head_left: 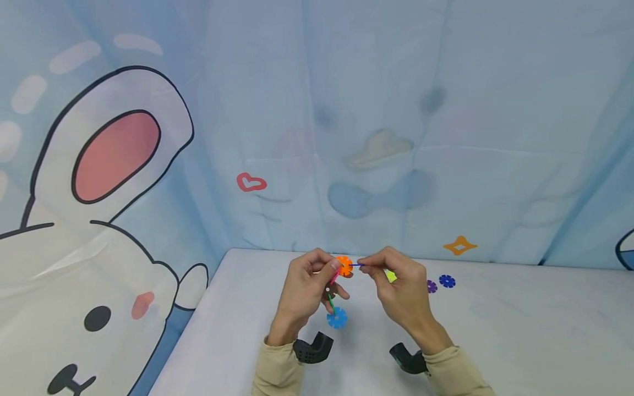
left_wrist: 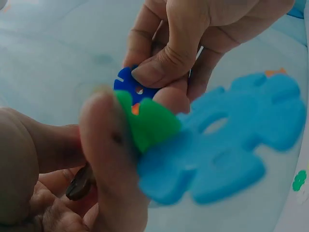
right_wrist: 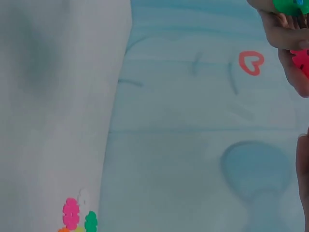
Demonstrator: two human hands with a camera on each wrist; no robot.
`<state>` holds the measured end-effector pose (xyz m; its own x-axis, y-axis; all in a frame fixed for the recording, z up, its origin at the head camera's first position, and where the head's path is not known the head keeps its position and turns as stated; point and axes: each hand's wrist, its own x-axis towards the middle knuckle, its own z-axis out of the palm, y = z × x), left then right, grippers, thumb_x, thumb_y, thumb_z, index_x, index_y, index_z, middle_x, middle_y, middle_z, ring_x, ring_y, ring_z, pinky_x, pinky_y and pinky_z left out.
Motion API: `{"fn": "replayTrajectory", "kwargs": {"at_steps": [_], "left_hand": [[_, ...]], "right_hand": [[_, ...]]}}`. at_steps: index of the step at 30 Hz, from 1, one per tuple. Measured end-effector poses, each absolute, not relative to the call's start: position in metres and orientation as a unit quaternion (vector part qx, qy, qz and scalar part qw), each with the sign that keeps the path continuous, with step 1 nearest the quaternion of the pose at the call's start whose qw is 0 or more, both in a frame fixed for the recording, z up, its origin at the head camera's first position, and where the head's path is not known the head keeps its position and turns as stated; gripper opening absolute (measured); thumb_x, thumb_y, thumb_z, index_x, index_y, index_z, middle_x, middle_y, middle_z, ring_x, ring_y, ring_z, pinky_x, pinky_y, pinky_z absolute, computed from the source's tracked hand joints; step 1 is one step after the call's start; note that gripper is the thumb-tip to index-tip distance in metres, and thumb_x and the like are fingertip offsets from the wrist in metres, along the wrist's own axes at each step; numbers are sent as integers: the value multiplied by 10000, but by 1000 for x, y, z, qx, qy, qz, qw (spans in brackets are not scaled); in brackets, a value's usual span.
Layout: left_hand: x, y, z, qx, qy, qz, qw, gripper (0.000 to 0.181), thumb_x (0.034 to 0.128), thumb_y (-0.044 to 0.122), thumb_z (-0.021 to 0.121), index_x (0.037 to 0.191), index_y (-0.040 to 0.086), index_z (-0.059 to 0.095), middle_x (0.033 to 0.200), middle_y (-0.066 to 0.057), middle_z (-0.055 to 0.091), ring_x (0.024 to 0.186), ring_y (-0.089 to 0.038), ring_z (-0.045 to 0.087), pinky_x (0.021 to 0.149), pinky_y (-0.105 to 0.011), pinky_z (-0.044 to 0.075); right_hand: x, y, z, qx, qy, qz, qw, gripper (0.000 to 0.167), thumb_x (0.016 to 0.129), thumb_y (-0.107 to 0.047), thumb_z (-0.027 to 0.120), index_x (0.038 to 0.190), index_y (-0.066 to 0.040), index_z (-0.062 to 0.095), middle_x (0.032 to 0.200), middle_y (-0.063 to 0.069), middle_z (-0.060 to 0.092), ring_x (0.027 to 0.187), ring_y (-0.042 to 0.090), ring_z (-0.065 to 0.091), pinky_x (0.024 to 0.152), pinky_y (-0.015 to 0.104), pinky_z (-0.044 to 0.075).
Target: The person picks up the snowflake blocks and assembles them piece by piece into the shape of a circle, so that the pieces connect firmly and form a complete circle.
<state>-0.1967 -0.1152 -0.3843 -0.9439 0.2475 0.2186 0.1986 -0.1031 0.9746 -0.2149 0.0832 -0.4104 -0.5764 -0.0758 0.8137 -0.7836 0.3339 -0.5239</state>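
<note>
Just below the middle of the head frame, the left hand [head_left: 308, 283] is holding a cluster of notched plastic discs: its grip is clamped at the bright orange flower-shaped disc [head_left: 345, 266], with a hot pink plastic disc [head_left: 334, 276] sitting just under the thumb. Lower in the frame, a green plastic disc [left_wrist: 153, 124] and a light blue flower-shaped plastic disc [head_left: 337, 318] are hanging at the cluster's bottom end.

To its right, the right hand [head_left: 403, 286] is pinching a dark blue notched plastic disc [left_wrist: 126, 83], its grip together on that piece between thumb and fingers. The dark blue disc is showing edge-on and appears to be meeting the orange disc's right edge; whether a notch is engaging, I cannot tell.

The step in hand seems to be slotting these two together. Doing it well is probably calling for matching notch to notch, with the discs standing crosswise, and pressing straight along the slot without twisting. Bracing the orange disc close to the joint should be sparing the lower links from bending. Pinching the dark blue disc at its far rim is leaving the leading notch free, and that is worth preserving.
</note>
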Motion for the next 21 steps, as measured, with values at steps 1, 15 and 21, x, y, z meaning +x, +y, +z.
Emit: {"fn": "replayTrajectory", "kwargs": {"at_steps": [1,15,21], "left_hand": [[-197,-115,-385,167,668,725,16,205,1078,98,613,1066,-107,624,1058,-341,736,590,-133,750,415,-237,537],[-197,-108,-388,159,655,738,22,185,1079,81,597,1105,-102,611,1082,-380,732,581,-91,743,399,-195,495],[-198,-105,-388,157,653,741,23,185,1081,82,594,1105,-102,606,1070,-379,734,584,-102,748,398,-200,497]], "right_hand": [[-215,83,-411,292,-734,502,353,251,830,213,762,891,-31,752,841,53,755,749,167,747,780,93,567],[-216,80,-414,274,-720,534,350,265,844,235,732,885,-26,749,825,87,763,760,104,751,770,117,589],[-217,81,-414,277,-720,522,363,275,838,246,727,881,-24,755,817,84,760,744,108,748,770,105,582]]}}
